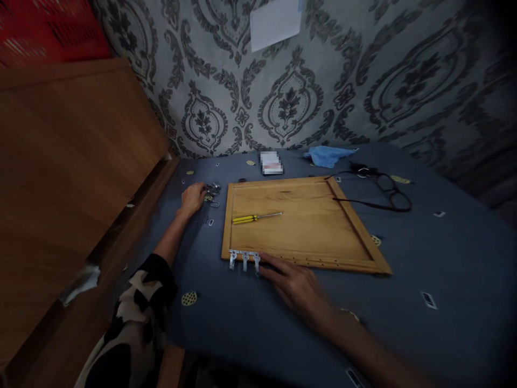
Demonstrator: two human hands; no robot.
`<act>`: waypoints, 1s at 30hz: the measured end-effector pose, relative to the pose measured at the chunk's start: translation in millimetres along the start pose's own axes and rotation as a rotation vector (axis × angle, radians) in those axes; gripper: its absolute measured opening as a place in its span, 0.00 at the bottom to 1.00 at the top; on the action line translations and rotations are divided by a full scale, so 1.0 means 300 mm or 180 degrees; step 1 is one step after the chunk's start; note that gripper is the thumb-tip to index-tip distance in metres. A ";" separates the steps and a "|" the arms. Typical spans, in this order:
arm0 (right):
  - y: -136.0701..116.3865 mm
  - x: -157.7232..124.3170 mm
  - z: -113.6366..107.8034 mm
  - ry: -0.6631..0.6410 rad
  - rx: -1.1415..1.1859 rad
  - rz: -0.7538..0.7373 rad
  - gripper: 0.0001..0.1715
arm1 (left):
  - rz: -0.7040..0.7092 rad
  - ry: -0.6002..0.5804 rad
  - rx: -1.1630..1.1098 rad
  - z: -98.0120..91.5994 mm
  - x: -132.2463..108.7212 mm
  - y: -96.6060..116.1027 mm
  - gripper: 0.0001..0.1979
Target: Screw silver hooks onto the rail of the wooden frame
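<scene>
A metal hook rack (pixel 244 260) with three hooks lies along the near left edge of a framed wooden panel (pixel 299 231). My right hand (pixel 297 283) holds the rack's right end, its fingertips at the last hook. A yellow-handled screwdriver (pixel 246 219) rests on the panel, its shaft pointing right. Left of the panel, my left hand (pixel 194 197) is down at a small pile of metal hardware (pixel 213 189), fingers closed together. What those fingers grip, if anything, is hidden. Several small holes show along the panel's near edge.
A blue patterned cloth (pixel 202 334) covers the table. Eyeglasses (pixel 390 194) overlap the panel's far right corner. A blue rag (pixel 328 156) and a small blurred box (pixel 271 163) lie near the papered wall (pixel 242 102). A wooden cabinet (pixel 72 161) stands at the left.
</scene>
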State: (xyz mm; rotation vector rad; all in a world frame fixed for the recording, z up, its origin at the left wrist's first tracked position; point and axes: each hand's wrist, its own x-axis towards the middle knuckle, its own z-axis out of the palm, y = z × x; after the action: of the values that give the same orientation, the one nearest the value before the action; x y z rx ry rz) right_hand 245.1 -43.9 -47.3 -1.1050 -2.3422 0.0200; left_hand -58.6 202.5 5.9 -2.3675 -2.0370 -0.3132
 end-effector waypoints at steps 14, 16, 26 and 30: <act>0.002 -0.003 0.000 -0.0049 0.0025 0.0035 0.28 | 0.0296 0.0080 -0.0285 0.031 0.014 -0.033 0.14; 0.004 -0.005 0.002 -0.0057 0.0062 0.0034 0.28 | 0.0412 0.0062 -0.0345 0.034 0.023 -0.046 0.14; 0.006 -0.006 0.006 -0.0034 0.0043 0.0015 0.28 | 0.0652 0.0030 -0.0698 0.068 0.033 -0.101 0.15; 0.005 -0.003 0.004 0.0003 0.0060 0.0000 0.27 | 0.0569 -0.0056 -0.0735 0.066 0.032 -0.105 0.16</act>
State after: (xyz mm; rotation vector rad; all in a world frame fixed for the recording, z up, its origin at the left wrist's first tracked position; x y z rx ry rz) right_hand 245.9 -43.4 -49.2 -1.0957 -2.3366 0.0415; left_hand -85.0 219.5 -16.2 -2.6705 -1.8689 -0.5528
